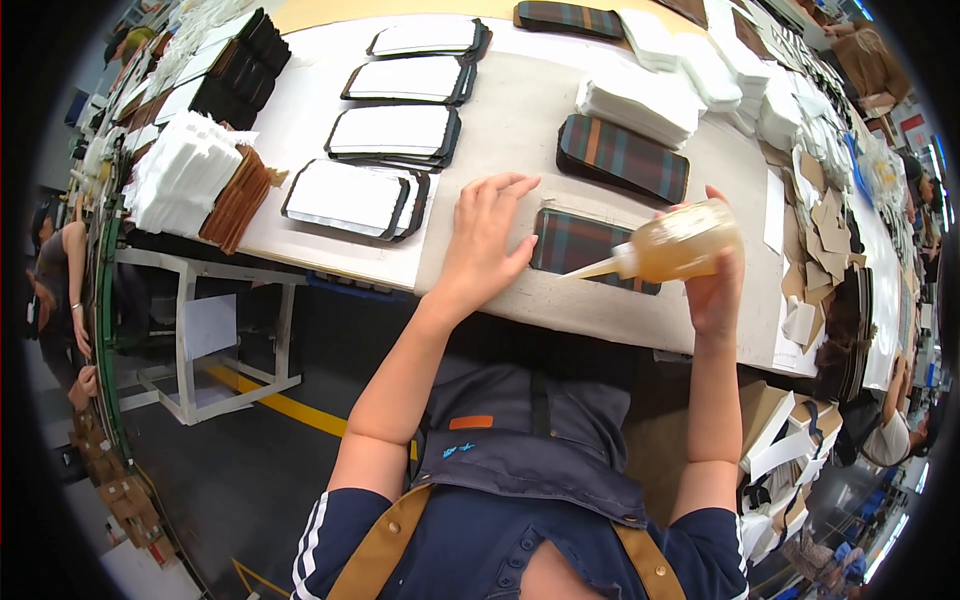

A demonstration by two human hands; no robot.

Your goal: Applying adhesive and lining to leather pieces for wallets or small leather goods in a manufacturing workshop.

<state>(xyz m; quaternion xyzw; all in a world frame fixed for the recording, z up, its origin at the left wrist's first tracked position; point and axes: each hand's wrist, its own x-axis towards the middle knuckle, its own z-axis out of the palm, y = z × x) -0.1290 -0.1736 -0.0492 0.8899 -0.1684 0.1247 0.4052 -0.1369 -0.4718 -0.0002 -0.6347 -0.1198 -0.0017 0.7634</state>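
Note:
My right hand [716, 290] is wrapped round a translucent squeeze bottle [684, 243] with amber-coloured liquid in it. The bottle is tipped on its side, its thin nozzle pointing left over the front edge of a dark plaid panel [578, 240]. Whether the tip touches anything, I cannot tell. That panel lies flat near the table's front edge, partly covered by the bottle. Just off its left end is my left hand [486, 238], fingers stretched out, holding nothing. Behind the panel sits a stack of similar plaid panels [622, 160].
White pads [640, 108] are stacked behind the plaid pile. Several white-topped, dark-edged stacks [395, 135] form a column on the left of the table [500, 120]. Farther left are white and brown piles [185, 175]. Brown scraps [825, 235] lie at right. Other people work at both sides.

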